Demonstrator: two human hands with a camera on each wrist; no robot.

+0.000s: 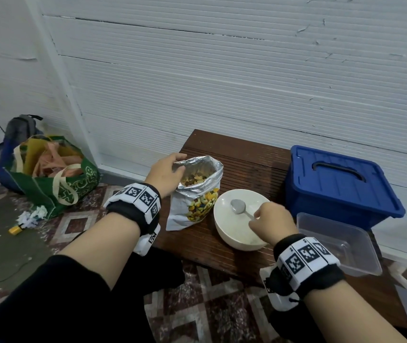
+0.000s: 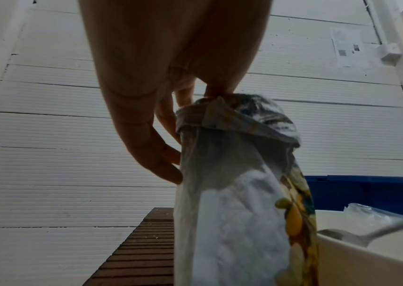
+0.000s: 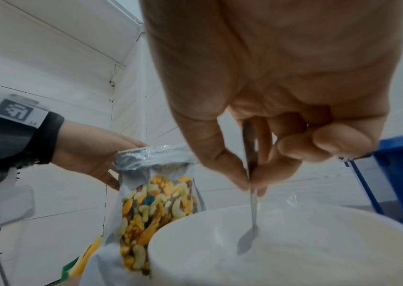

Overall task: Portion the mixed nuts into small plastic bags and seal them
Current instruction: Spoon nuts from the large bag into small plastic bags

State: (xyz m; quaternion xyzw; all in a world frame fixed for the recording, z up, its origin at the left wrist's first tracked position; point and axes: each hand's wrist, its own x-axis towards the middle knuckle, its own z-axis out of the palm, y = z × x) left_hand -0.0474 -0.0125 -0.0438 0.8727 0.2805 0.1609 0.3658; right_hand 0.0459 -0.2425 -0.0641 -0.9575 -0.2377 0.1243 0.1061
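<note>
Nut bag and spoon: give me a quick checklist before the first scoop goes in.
1. Nut bag open, nuts visible: ok.
2. Left hand pinching the bag rim: ok.
3. Right hand holding the spoon: ok.
4. Spoon empty, over the bowl: ok.
5. Bowl beside the bag: ok.
6. Small plastic bags laid out ready: cannot tell; something clear shows behind the bowl in the wrist views.
</note>
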